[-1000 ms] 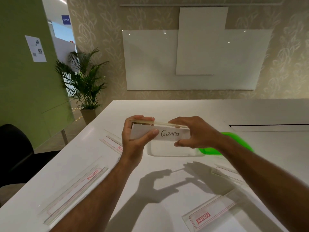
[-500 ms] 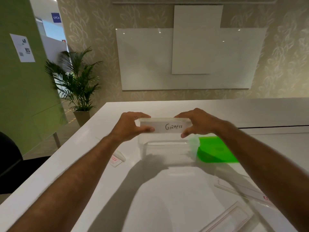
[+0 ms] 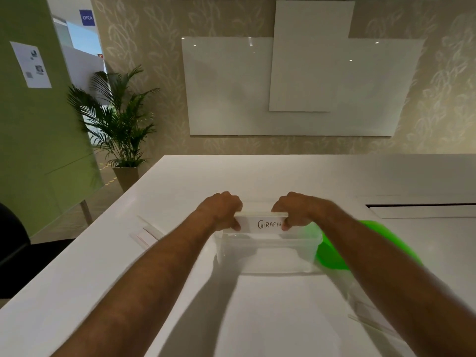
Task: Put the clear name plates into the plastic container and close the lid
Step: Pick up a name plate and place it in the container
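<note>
A clear name plate (image 3: 262, 223) with a white card reading "GIRAFEE" stands upright over the far side of the open clear plastic container (image 3: 268, 256). My left hand (image 3: 222, 210) grips its left end and my right hand (image 3: 296, 208) grips its right end, fingers curled over the top edge. The plate's lower edge sits at the level of the container's rim. The green lid (image 3: 332, 253) lies on the table right of the container, partly hidden by my right forearm. Another clear name plate (image 3: 148, 231) lies flat to the left.
The white table (image 3: 270, 318) runs to a left edge with a black chair (image 3: 10, 243) beside it. More clear plates (image 3: 371, 318) lie at the lower right. A cable slot (image 3: 422, 206) cuts the table at the right. A potted palm (image 3: 121, 119) stands by the wall.
Both hands carried the name plate forward and down, from above the table to the container's rim. The camera moved closer to the container.
</note>
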The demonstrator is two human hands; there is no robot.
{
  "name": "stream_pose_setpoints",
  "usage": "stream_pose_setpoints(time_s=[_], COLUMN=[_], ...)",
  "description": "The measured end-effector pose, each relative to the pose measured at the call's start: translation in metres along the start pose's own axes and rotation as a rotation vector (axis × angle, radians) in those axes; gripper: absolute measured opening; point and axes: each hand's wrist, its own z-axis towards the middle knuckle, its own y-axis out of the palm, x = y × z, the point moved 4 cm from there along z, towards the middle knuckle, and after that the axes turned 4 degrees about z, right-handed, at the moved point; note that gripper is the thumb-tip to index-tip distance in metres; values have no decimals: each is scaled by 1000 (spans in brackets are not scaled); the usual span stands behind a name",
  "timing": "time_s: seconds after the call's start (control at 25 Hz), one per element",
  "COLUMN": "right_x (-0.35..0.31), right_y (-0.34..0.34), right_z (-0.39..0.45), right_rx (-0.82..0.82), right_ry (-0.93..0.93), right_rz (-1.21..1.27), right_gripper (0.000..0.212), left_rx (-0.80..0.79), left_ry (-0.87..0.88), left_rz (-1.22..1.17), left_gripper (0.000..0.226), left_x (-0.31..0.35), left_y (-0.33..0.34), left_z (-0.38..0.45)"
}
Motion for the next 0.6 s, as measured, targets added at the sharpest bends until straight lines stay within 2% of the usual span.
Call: stream_pose_setpoints(time_s=[0.2,0.32,0.6], right_x=[5,8,8], right_y=[24,34,37], right_z=[22,29,30], right_rx=[-22,-39,-52], right_ry=[66,67,69], right_rz=[14,3,-6], right_gripper=[60,59,61], left_rx=[-112,-175,-194], left_ry=[-21,-18,-18], left_rz=[128,175,190], left_gripper=[57,57,55], left_x=[12,17,19], left_y=[20,29,32], left_z=[18,25,29])
